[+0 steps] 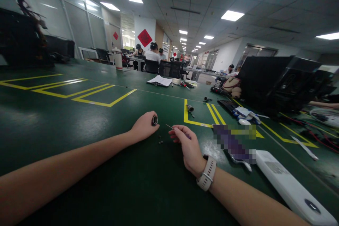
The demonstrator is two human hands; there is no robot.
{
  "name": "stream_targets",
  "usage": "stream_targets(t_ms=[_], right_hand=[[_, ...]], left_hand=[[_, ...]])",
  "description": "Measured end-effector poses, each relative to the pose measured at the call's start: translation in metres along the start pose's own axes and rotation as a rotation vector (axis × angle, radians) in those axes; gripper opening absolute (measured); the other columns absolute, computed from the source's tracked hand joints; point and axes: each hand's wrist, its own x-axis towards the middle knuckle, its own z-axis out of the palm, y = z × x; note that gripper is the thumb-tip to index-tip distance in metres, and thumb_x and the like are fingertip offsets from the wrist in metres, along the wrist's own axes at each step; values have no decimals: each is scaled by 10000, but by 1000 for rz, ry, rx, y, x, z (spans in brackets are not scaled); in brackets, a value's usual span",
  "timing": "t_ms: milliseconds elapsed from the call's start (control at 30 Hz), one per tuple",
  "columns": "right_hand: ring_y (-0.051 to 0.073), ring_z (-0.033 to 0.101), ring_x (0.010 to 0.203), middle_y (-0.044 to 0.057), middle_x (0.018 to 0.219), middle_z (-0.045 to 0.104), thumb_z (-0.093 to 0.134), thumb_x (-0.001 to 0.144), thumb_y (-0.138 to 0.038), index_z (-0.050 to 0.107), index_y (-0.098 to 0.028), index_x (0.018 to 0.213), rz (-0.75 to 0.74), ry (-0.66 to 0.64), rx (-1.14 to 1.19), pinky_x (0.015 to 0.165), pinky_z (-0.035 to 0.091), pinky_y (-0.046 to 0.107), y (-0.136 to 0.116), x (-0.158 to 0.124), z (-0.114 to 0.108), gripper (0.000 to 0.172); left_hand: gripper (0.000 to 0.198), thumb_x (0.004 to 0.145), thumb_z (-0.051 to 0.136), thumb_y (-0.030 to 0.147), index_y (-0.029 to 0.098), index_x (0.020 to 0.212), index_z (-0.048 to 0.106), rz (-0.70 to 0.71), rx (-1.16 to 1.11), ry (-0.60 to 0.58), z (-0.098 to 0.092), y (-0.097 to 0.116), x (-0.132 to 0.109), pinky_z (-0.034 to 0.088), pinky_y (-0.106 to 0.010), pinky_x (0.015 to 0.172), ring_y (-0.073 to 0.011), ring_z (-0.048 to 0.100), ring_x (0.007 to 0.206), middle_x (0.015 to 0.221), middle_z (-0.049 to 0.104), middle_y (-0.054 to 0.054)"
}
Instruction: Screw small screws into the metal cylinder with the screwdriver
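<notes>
My left hand (144,126) is closed around a short, dark cylindrical metal part (154,120), whose round open end faces right. To its right, my right hand (187,144) pinches a thin screwdriver (170,126). Its slim metal shaft points left toward the cylinder, apart from it, and a bit of purple handle shows by the palm. Several tiny dark parts, like nuts or small rings (160,142), lie on the green tabletop (127,183) between and below the hands.
Beyond my right hand, another metal fitting (190,108) lies inside a yellow tape outline (196,123). A purple packet, partly blurred, and a long white device (291,183) lie at the right. Farther back are a clipboard (160,81), a bottle (117,59), black equipment (275,81) and seated people.
</notes>
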Motion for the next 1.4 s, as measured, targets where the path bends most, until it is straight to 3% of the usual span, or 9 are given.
stream_targets(t_ms=[400, 600, 767, 867, 933, 1033, 1100, 1233, 1400], right_hand=[[214, 547, 1078, 63, 1144, 600, 469, 865, -286, 525, -215, 1119, -315, -515, -792, 964, 386, 426, -6, -4, 15, 269], [178, 413, 1250, 106, 1287, 519, 446, 888, -242, 513, -151, 1122, -637, -887, -922, 1061, 300, 335, -22, -31, -1, 260], [172, 370, 1279, 111, 1334, 475, 432, 898, -240, 523, -116, 1116, -749, -1079, -1008, 1078, 275, 284, -30, -67, -28, 267], [193, 370, 1280, 104, 1347, 464, 437, 900, -285, 528, -133, 1129, -741, -1052, -1002, 1089, 265, 323, -34, -83, -44, 290], [192, 405, 1257, 103, 1333, 481, 457, 890, -270, 527, -152, 1144, -678, -1057, -962, 1084, 278, 332, -40, -89, -53, 288], [171, 472, 1197, 81, 1273, 542, 484, 864, -176, 504, -200, 1168, -483, -698, -701, 1056, 324, 354, -47, -89, -63, 306], [177, 532, 1128, 69, 1208, 587, 488, 871, -203, 537, -217, 1115, -244, -485, -460, 983, 405, 365, -47, -83, -66, 250], [165, 650, 813, 52, 827, 699, 442, 900, -322, 608, -168, 906, 92, -352, -28, 829, 477, 357, -33, -72, -65, 226], [126, 593, 584, -6, 561, 616, 453, 883, -398, 598, -163, 722, 174, -298, 52, 756, 463, 324, -24, -73, -63, 319]], left_hand=[[314, 727, 576, 444, 191, 910, 618, 25, 122, 165, -23, -14, 15, 433, -347, 753, -249, 542, 863, 892, 534, -73], [329, 678, 617, 419, 176, 899, 614, 3, -139, 77, -31, -2, 9, 445, -332, 729, -228, 567, 819, 884, 579, -53], [374, 631, 673, 386, 156, 918, 603, -306, -627, -164, -51, 20, -19, 414, -247, 504, -141, 544, 568, 693, 604, -2], [373, 605, 711, 304, 148, 928, 611, -449, -831, -215, -62, 31, -39, 422, -226, 510, -119, 535, 556, 632, 598, 11], [361, 610, 718, 266, 160, 941, 623, -501, -972, -251, -67, 37, -51, 446, -220, 549, -113, 561, 606, 737, 641, -11], [298, 631, 714, 240, 180, 917, 657, -529, -1123, -270, -72, 49, -63, 469, -206, 587, -125, 603, 701, 847, 668, -33], [267, 644, 702, 241, 174, 901, 672, -569, -1177, -279, -74, 60, -69, 493, -229, 622, -148, 621, 732, 857, 678, -50], [264, 623, 690, 230, 183, 882, 678, -604, -1264, -246, -71, 83, -79, 527, -289, 674, -202, 647, 802, 913, 685, -63], [326, 594, 716, 278, 219, 911, 668, -594, -1331, -342, -60, 90, -88, 540, -366, 754, -270, 649, 910, 957, 691, -50]])
